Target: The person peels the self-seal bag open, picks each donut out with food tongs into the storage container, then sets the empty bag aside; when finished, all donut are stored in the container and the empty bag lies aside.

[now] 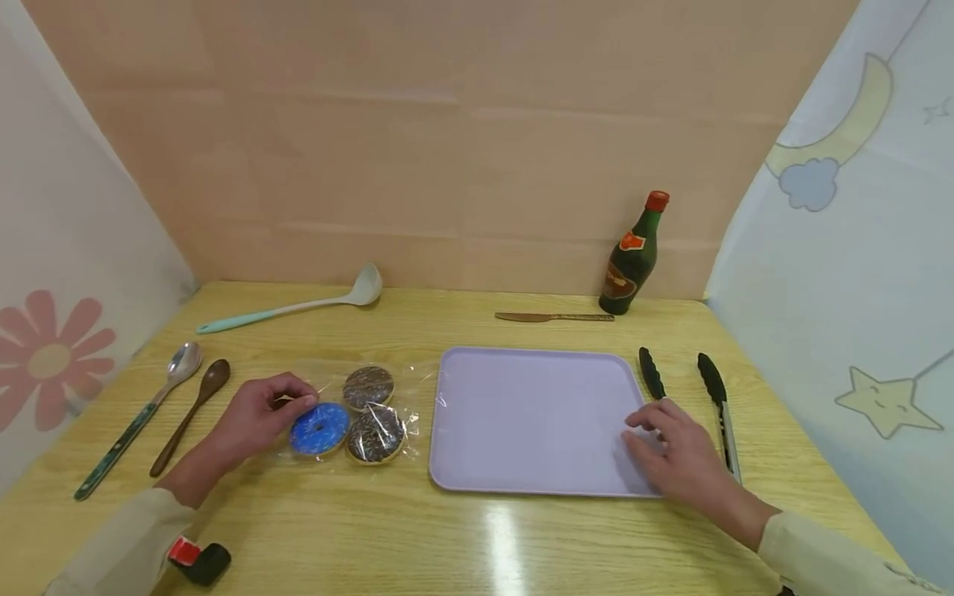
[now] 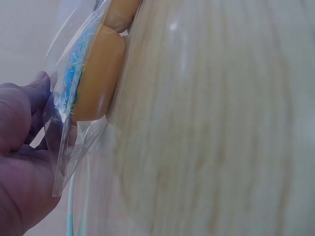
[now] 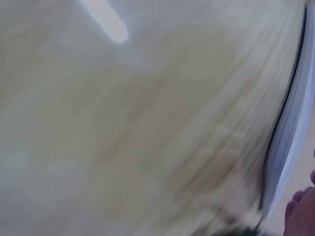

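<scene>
A clear plastic bag (image 1: 421, 382) lies left of the tray, with a blue-iced doughnut (image 1: 319, 429) and two chocolate-iced doughnuts (image 1: 375, 434) inside. My left hand (image 1: 257, 418) pinches the bag's left edge between thumb and fingers, beside the blue doughnut. In the left wrist view, the film (image 2: 61, 162) runs between those fingers and the doughnut's tan side (image 2: 101, 73) faces the camera. My right hand (image 1: 674, 447), fingers loosely bent and holding nothing, is over the right edge of the lilac tray (image 1: 532, 422). Whether it touches the tray I cannot tell.
Black-tipped tongs (image 1: 713, 381) lie partly behind the right hand. A green bottle (image 1: 632, 261) stands at the back right, near a brown knife (image 1: 551, 317). At the back left is a ladle (image 1: 320, 302); a metal spoon (image 1: 142, 418) and wooden spoon (image 1: 192, 414) lie far left.
</scene>
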`<action>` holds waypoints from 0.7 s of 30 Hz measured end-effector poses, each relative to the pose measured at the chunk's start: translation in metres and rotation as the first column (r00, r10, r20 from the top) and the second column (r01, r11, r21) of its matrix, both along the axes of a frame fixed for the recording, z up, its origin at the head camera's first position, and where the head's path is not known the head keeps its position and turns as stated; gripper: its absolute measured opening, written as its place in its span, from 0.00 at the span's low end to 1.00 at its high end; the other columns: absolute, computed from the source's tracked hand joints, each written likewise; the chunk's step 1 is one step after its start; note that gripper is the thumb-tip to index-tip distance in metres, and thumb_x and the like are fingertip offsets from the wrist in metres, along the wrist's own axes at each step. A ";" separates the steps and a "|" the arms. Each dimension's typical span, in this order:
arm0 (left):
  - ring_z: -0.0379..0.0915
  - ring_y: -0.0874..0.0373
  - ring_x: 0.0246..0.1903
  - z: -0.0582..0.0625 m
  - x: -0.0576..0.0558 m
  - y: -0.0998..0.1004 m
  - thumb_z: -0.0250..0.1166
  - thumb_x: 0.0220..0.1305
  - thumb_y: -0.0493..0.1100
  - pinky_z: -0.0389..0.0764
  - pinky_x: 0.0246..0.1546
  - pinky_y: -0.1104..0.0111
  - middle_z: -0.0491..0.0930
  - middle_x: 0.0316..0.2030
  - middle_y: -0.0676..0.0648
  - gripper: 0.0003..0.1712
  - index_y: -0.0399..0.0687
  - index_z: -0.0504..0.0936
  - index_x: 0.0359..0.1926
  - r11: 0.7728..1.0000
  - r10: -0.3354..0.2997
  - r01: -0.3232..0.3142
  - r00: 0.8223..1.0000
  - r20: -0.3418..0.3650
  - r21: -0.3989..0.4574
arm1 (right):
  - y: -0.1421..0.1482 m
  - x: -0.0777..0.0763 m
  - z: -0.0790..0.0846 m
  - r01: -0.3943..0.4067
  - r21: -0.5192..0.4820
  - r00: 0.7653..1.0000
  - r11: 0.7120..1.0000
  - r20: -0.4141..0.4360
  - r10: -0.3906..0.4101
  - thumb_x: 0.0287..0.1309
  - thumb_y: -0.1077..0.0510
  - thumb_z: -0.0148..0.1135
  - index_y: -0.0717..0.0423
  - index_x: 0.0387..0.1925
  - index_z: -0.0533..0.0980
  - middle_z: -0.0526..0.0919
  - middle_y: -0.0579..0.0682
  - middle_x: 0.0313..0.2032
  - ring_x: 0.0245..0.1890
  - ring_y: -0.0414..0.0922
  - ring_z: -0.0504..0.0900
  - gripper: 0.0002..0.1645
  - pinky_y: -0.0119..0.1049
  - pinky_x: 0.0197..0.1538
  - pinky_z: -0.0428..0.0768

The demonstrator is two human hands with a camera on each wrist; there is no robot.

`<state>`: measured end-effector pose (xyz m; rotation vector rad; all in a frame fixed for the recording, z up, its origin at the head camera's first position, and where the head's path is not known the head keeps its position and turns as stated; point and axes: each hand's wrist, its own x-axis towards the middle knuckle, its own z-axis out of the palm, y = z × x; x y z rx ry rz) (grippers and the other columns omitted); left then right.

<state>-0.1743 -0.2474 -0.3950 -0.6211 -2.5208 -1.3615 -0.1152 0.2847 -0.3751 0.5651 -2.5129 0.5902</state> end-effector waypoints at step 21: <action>0.74 0.62 0.31 0.001 0.002 -0.001 0.62 0.62 0.30 0.76 0.30 0.75 0.81 0.32 0.45 0.04 0.38 0.83 0.36 0.998 -0.035 0.034 0.999 0.028 0.056 | 0.075 0.005 -0.001 0.426 0.172 0.719 0.888 0.531 -0.448 0.52 0.30 0.61 0.92 0.52 0.54 0.60 0.86 0.44 0.44 0.75 0.63 0.65 0.61 0.39 0.70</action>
